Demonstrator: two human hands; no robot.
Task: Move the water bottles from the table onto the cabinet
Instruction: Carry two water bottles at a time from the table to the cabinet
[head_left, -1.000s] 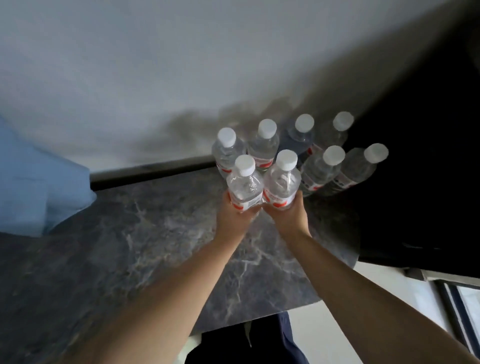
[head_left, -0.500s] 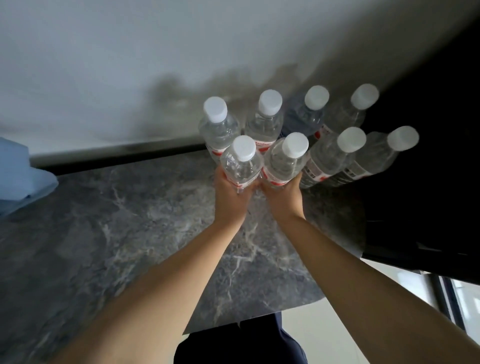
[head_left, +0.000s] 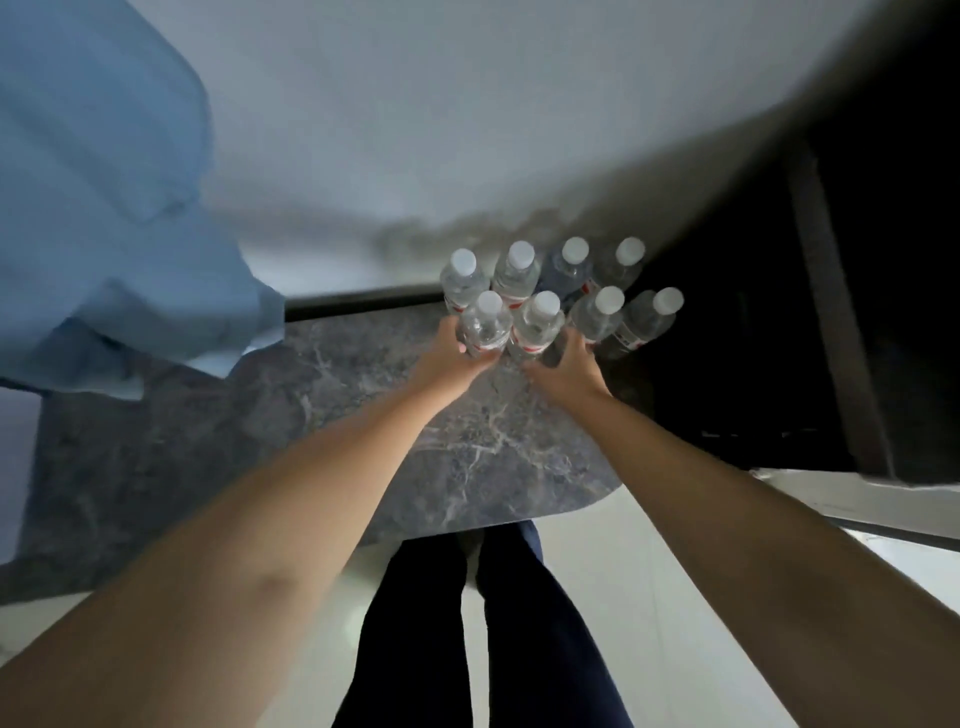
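Several clear water bottles with white caps and red labels stand in two rows at the back right corner of the dark marbled cabinet top (head_left: 363, 415), against the wall. My left hand (head_left: 451, 356) is wrapped around the base of the front left bottle (head_left: 485, 325), which stands on the surface. Just beside it stands the second front bottle (head_left: 539, 325). My right hand (head_left: 566, 366) is a little behind and to the right of that bottle, fingers apart, not gripping it. The other bottles (head_left: 602, 312) stand behind and to the right.
A light blue cloth (head_left: 104, 234) hangs over the cabinet's left side. A dark panel (head_left: 779, 312) rises right beside the bottles. The cabinet's front edge curves at the right, with pale floor (head_left: 649, 571) and my legs (head_left: 493, 623) below.
My right hand has come off the second front bottle and drawn back to the right. My left hand still holds its bottle. The view has pulled back and tilted down.
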